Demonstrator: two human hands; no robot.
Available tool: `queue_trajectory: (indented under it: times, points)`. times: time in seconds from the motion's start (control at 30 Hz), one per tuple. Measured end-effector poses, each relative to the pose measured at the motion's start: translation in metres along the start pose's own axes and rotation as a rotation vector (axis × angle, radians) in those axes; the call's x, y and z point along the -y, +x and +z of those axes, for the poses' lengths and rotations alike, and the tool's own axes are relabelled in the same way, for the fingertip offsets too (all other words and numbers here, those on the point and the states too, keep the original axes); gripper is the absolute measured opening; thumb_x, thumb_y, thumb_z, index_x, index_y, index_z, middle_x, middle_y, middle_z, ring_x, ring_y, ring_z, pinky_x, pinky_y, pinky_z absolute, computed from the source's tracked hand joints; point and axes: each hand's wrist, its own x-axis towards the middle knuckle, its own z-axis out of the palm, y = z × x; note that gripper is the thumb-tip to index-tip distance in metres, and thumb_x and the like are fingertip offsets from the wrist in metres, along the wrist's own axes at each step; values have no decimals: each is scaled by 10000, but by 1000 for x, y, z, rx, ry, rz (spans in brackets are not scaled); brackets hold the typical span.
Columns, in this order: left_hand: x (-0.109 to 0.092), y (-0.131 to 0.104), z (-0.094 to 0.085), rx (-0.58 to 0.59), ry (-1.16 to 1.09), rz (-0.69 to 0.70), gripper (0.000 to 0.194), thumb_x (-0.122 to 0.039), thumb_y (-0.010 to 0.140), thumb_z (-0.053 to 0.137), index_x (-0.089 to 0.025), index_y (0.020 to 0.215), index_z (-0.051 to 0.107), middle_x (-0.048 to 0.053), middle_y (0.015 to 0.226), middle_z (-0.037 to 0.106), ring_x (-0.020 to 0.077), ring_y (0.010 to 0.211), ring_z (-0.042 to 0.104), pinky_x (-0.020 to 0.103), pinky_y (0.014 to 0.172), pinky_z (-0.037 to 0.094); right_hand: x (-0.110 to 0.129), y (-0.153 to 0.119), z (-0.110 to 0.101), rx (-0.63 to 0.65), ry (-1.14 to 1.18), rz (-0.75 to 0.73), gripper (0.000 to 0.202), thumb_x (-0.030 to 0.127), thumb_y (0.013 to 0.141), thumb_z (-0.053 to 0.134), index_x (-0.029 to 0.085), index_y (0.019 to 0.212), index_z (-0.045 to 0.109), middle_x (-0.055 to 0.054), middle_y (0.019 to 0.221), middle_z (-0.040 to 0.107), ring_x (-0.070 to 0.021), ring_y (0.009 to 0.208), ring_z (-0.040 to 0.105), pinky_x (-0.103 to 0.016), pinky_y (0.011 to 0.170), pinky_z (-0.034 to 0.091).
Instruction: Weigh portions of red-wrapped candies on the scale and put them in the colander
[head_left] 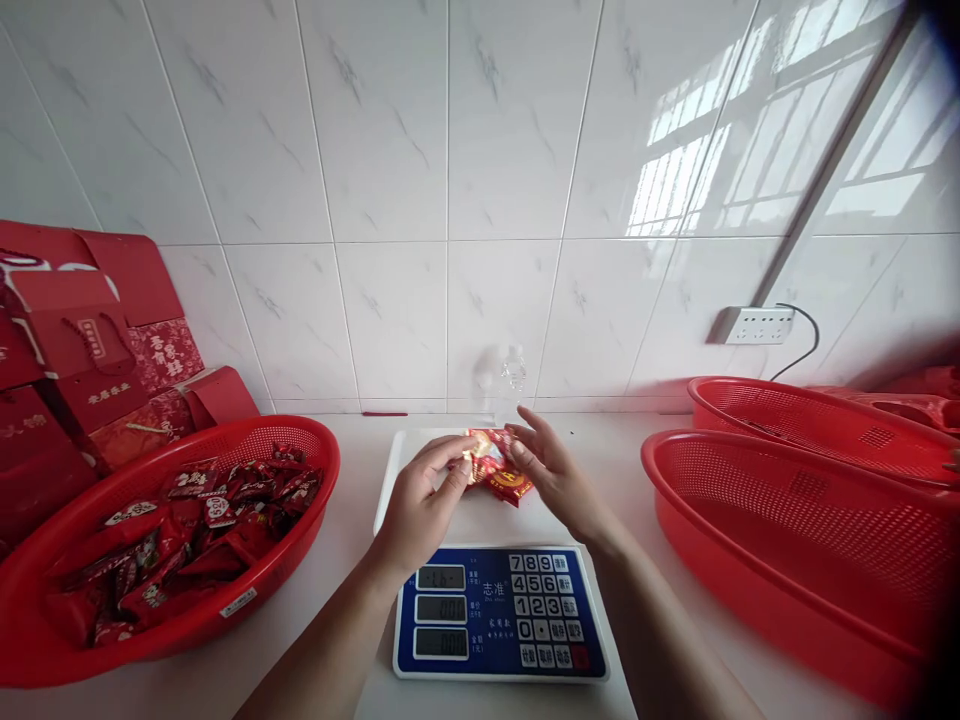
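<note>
My left hand (427,492) curls at the left side of a small pile of red and gold wrapped packets, its thumb and index finger on the edge of a gold-and-red packet (478,462). On the right of the pile, my right hand (553,482) has its fingers spread and its thumb close to the wrappers. A red packet with a gold emblem (510,485) lies at the pile's lower right. Beneath them is the white pan (495,525) of a weighing scale. Its blue keypad panel (495,620) faces me, between my forearms.
At left, a red plastic basket (319,490) holds many dark red packets, with red gift boxes (97,350) stacked behind. Two red baskets (787,540) stand at right. A clear bottle (514,370) is by the tiled wall. A power strip (757,326) is mounted there.
</note>
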Motion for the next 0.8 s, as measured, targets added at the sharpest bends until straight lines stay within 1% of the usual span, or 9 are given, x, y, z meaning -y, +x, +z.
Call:
queue_trajectory:
  times: [0.07, 0.17, 0.27, 0.37, 0.47, 0.57, 0.63, 0.7, 0.8]
  points:
    - [-3, -2, 3, 49, -128, -36, 266, -282, 911, 491, -209, 1112, 649, 83, 1241, 615, 204, 1169, 552, 362, 1002, 433, 6, -4, 4, 95, 309, 38, 704, 545, 810, 577, 271, 1415, 345, -87, 1173, 619, -198, 952, 620, -332, 743, 512]
    - [-5, -5, 9, 84, -138, -27, 260, -266, 917, 482, -218, 1111, 648, 85, 1254, 608, 210, 1195, 533, 382, 1015, 423, 13, -7, 8, 167, 482, 154, 636, 481, 725, 711, 256, 1284, 507, 4, 804, 671, -129, 630, 602, -256, 544, 487]
    - [-9, -8, 10, 109, -21, -1, 282, -240, 910, 493, -225, 1166, 609, 91, 1257, 606, 207, 1192, 534, 385, 1013, 424, 16, -5, 8, 90, 519, 180, 523, 424, 659, 781, 227, 1112, 609, 24, 690, 651, -113, 542, 582, -230, 478, 479]
    - [-16, -9, -7, 125, 137, 24, 291, -204, 885, 511, -219, 1165, 588, 91, 1240, 616, 198, 1165, 546, 384, 1014, 413, 15, 0, -1, -75, 573, 157, 481, 396, 596, 821, 227, 1012, 649, -1, 794, 683, -125, 631, 632, -216, 519, 531]
    - [-22, -3, -49, 212, 189, -92, 204, -232, 862, 530, -198, 1043, 619, 82, 1121, 671, 187, 1052, 605, 361, 940, 456, 10, 5, -12, -202, 574, 121, 467, 380, 569, 832, 242, 982, 664, 7, 823, 679, -110, 644, 635, -173, 509, 535]
    - [-16, 7, -109, 270, 337, -402, 219, -337, 864, 526, -197, 1005, 618, 52, 1000, 689, 175, 929, 639, 312, 827, 491, 6, 7, -19, -248, 540, 83, 424, 381, 591, 816, 249, 967, 669, 22, 781, 661, -90, 589, 611, -152, 476, 524]
    - [-3, 10, -148, 254, 535, -589, 233, -382, 872, 499, -205, 965, 619, 21, 867, 681, 173, 771, 642, 291, 676, 499, 6, 6, -20, -254, 526, 69, 407, 388, 598, 811, 249, 955, 672, 22, 779, 658, -88, 578, 604, -151, 472, 524]
    - [16, 7, -178, 248, 622, -678, 218, -371, 858, 532, -176, 864, 630, 18, 742, 652, 181, 683, 628, 295, 617, 490, 8, 5, -18, -249, 517, 51, 401, 398, 603, 807, 246, 949, 674, 19, 775, 656, -90, 577, 601, -155, 470, 524]
    - [45, -7, -206, 263, 718, -763, 232, -359, 855, 578, -147, 928, 636, 34, 858, 657, 179, 744, 630, 323, 666, 515, 12, 3, -15, -247, 513, 25, 402, 400, 601, 806, 242, 946, 675, 15, 751, 647, -102, 581, 604, -166, 466, 526]
